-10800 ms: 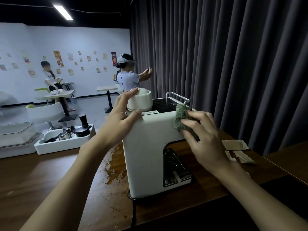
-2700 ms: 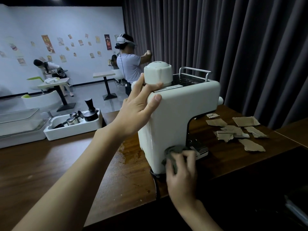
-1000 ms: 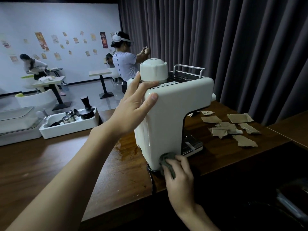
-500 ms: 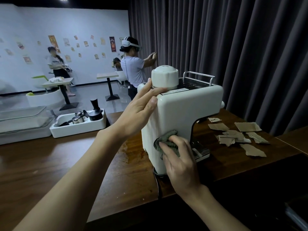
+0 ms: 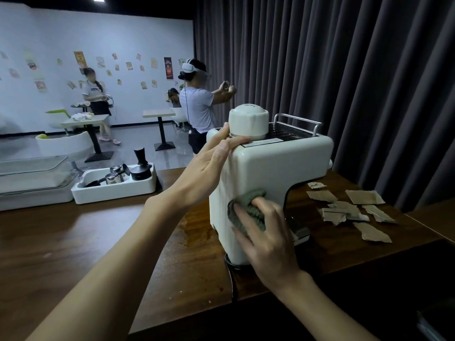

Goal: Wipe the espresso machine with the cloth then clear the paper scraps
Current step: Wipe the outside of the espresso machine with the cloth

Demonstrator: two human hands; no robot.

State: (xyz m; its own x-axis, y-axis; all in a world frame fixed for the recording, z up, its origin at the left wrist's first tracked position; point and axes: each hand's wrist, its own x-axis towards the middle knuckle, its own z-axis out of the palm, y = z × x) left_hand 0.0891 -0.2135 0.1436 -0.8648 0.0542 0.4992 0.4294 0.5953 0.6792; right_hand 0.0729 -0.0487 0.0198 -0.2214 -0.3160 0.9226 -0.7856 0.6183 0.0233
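Observation:
A white espresso machine [image 5: 275, 166] stands on the dark wooden table [image 5: 73, 242], its side panel facing me. My left hand [image 5: 204, 168] rests flat against its upper left corner, fingers straight, just below the round white cap [image 5: 247, 124]. My right hand [image 5: 266, 237] holds a bunched grey-green cloth [image 5: 246, 207] and presses it on the middle of the side panel. Several torn brown paper scraps [image 5: 349, 207] lie on the table to the right of the machine.
A white tray [image 5: 115, 188] with a tamper and metal jugs sits at the table's far left, beside a clear-lidded container [image 5: 32, 178]. A black cord [image 5: 232, 279] runs from the machine's base over the near edge. Dark curtains hang behind. Two people stand further back.
My right hand has carried the cloth up the side panel from the machine's base to its middle. My left hand stays on the top corner.

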